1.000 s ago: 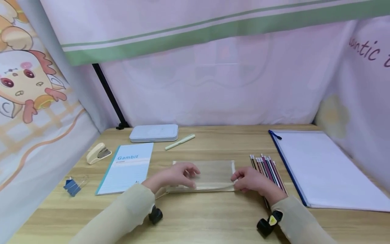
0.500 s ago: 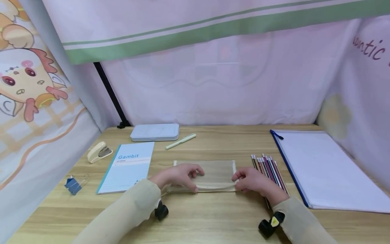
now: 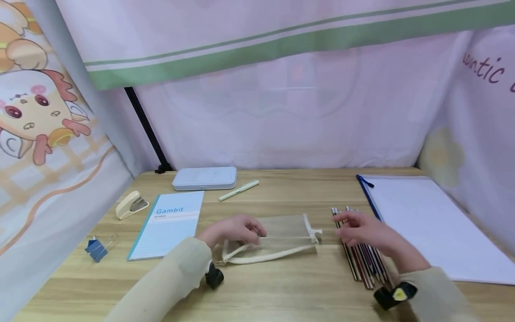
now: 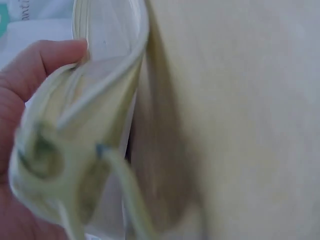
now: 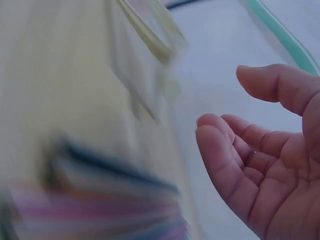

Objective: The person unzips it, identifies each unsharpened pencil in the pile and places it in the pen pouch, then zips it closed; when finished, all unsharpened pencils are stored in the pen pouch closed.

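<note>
A see-through zipper pouch [image 3: 283, 227] with cream edging lies in the middle of the table, its zipped side gaping towards me. My left hand [image 3: 238, 230] holds it by its left part; in the left wrist view the thumb [image 4: 60, 54] presses on the rim of the opening and the other fingers are hidden behind the pouch [image 4: 95, 112]. Over a bundle of pencils [image 3: 364, 264] to the right hovers my right hand [image 3: 368, 232]. In the right wrist view its thumb stands apart from loosely bent fingers, holding nothing, with the pencils [image 5: 110, 207] blurred beside it.
Left of the pouch lie a Gambit notebook [image 3: 170, 223], a cream stapler [image 3: 132, 205] and a blue clip [image 3: 95, 249]. Behind are a pale pencil case [image 3: 205, 178] and a light green pen [image 3: 239, 190]. A blue-edged document folder [image 3: 426, 223] covers the right side.
My right hand has left the pouch's right edge and moved right, over the pencils. The pouch's zipped side now gapes wider. My left hand stays at the pouch.
</note>
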The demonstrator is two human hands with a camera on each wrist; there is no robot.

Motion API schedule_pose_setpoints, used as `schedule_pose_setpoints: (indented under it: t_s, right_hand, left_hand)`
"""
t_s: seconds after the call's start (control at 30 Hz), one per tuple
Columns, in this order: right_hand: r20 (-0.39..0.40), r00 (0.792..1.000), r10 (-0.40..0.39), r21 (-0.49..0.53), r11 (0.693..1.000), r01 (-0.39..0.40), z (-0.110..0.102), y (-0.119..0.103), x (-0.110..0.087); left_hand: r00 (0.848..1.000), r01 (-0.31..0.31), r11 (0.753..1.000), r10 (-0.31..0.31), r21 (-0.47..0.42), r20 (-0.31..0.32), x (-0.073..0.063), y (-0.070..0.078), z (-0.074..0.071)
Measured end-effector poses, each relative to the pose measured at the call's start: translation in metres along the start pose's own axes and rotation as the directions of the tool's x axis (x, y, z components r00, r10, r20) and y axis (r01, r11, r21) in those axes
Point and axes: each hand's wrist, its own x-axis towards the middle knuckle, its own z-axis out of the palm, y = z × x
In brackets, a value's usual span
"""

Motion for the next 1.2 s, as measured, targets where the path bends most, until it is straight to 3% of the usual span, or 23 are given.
schedule_pose_setpoints:
  t_s: [0.1, 0.27, 0.43, 0.63, 0.87, 1.0, 1.2]
  right_hand:
    - [-0.089, 0.994, 0.060, -0.085, 0.994, -0.067, -0.022, 0.006, -0.015]
    - [-0.182, 0.965, 0.188, -0.204, 0.953, -0.224, -0.042, 0.026, -0.032]
    - [-0.221, 0.943, 0.247, -0.233, 0.926, -0.297, -0.042, 0.042, -0.033]
    - [-0.263, 0.928, 0.264, -0.317, 0.885, -0.341, -0.037, 0.042, -0.027]
    - [-0.289, 0.904, 0.314, -0.439, 0.796, -0.417, -0.034, 0.035, -0.025]
    - [-0.303, 0.897, 0.322, -0.488, 0.756, -0.436, -0.030, 0.033, -0.025]
    - [-0.295, 0.916, 0.271, -0.583, 0.709, -0.397, -0.022, 0.024, -0.023]
  left_hand:
    - [1.000, 0.010, 0.998, -0.011, -0.054, -0.012, -0.002, -0.003, 0.002]
    - [0.999, 0.042, 0.984, -0.047, -0.172, -0.026, -0.005, -0.007, 0.004]
    - [0.996, 0.069, 0.960, -0.084, -0.272, -0.041, -0.004, -0.010, 0.007]
    - [0.987, 0.096, 0.910, -0.139, -0.402, -0.077, -0.005, -0.010, 0.015]
    - [0.974, 0.036, 0.867, -0.142, -0.497, -0.177, -0.007, -0.006, 0.031]
    - [0.959, 0.021, 0.874, -0.154, -0.485, -0.237, -0.008, -0.002, 0.037]
    - [0.931, 0.011, 0.896, -0.172, -0.445, -0.322, -0.008, 0.007, 0.041]
